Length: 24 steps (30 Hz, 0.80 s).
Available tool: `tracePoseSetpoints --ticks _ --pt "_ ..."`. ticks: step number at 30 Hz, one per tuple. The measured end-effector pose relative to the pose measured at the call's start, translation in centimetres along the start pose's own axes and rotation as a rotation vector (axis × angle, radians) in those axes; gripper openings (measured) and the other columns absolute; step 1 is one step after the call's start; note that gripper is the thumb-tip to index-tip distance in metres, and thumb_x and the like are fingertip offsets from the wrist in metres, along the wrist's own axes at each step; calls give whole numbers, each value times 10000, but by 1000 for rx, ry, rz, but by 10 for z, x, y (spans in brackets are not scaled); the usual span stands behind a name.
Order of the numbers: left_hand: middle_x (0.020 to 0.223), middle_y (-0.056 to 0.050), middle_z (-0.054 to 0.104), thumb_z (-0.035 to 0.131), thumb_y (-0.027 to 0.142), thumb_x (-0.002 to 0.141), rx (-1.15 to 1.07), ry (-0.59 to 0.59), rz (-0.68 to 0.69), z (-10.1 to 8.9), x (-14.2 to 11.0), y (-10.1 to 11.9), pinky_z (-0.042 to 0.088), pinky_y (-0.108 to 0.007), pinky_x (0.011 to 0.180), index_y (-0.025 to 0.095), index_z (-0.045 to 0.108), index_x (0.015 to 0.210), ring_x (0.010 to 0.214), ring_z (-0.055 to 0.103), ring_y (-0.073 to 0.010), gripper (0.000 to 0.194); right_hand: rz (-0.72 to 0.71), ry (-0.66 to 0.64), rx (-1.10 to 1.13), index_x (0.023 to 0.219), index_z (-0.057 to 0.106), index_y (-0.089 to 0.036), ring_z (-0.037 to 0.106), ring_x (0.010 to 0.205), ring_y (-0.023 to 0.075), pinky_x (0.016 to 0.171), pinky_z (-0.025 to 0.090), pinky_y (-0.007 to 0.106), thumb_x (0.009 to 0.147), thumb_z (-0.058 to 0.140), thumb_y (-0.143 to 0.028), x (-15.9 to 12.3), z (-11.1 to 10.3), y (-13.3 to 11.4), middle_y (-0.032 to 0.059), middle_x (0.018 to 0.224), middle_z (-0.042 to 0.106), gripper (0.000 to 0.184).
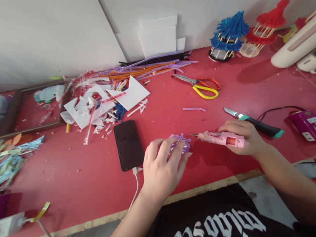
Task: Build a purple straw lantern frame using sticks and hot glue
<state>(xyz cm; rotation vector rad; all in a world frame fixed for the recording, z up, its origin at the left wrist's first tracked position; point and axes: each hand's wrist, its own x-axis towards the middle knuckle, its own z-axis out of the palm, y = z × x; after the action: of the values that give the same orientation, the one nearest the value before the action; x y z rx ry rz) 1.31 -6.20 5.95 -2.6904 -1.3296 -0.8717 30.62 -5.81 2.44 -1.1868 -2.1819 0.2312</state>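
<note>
My left hand (164, 162) is closed around a small bundle of purple pipe-cleaner pieces (184, 143) just above the red table, and my fingers cover much of it. In my right hand (241, 136) is a pink hot glue gun (222, 138), held sideways. Its metal tip points left at the purple piece, with a small gap between them. A utility knife (254, 121) with a green and black handle lies beside my right hand. One short purple pipe-cleaner piece (194, 109) rests farther back on the tabletop.
A black phone (129, 145) with a white cable lies left of my hands. Scissors (198, 84) with red and yellow handles sit behind. Paper scraps (97, 107) and long pipe cleaners (151, 67) are at the back. Blue (227, 38) and red (265, 27) tiered models stand back right; a purple power strip (308, 124) is right.
</note>
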Motion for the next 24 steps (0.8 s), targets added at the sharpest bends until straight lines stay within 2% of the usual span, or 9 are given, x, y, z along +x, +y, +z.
tracePoseSetpoints --ticks 7,11,13,16,18,21,24 --pt "1053 -90 740 709 273 871 -10 -46 -21 0 -1 -1 535 -403 783 193 721 1090 879 574 -255 233 5 -5 -6 932 596 -253 637 628 191 568 508 321 810 579 -196 0 1 -2 25 738 678 136" --pt "1080 -105 711 701 274 882 -25 -45 -38 -2 -1 1 532 -405 830 195 671 1166 918 581 -255 297 -5 -13 -9 949 591 -253 652 645 201 569 510 328 806 563 -188 1 -2 -2 27 741 676 159" --pt "1129 -147 678 719 347 872 -25 -19 -80 -2 -3 2 524 -434 890 152 605 1245 986 587 -277 436 -16 -22 -5 974 583 -251 654 661 203 573 509 326 817 553 -200 1 -3 0 33 765 681 168" --pt "1195 -243 617 744 575 790 5 42 -179 -1 -7 4 499 -510 972 34 465 1345 1109 576 -350 824 -13 -67 -11 1020 583 -240 654 699 214 620 514 343 825 574 -221 -1 -2 3 48 818 690 196" --pt "1169 -258 613 746 629 755 16 46 -222 1 -10 5 509 -525 969 0 389 1378 1105 593 -364 953 12 -135 -41 1067 588 -220 659 765 247 676 523 382 789 610 -232 -3 1 5 72 880 694 280" --pt "1094 -204 638 767 479 804 -26 13 -278 5 -16 5 571 -481 876 41 331 1400 985 652 -313 858 92 -246 -120 1134 570 -187 644 902 297 793 527 457 711 554 -124 -7 6 6 108 990 671 428" --pt "1091 -170 641 763 300 813 -118 -10 -360 10 -20 5 607 -446 793 106 289 1411 937 679 -282 788 150 -290 -146 1184 538 -185 608 986 303 900 503 514 664 477 -27 -7 8 3 109 1040 619 547"
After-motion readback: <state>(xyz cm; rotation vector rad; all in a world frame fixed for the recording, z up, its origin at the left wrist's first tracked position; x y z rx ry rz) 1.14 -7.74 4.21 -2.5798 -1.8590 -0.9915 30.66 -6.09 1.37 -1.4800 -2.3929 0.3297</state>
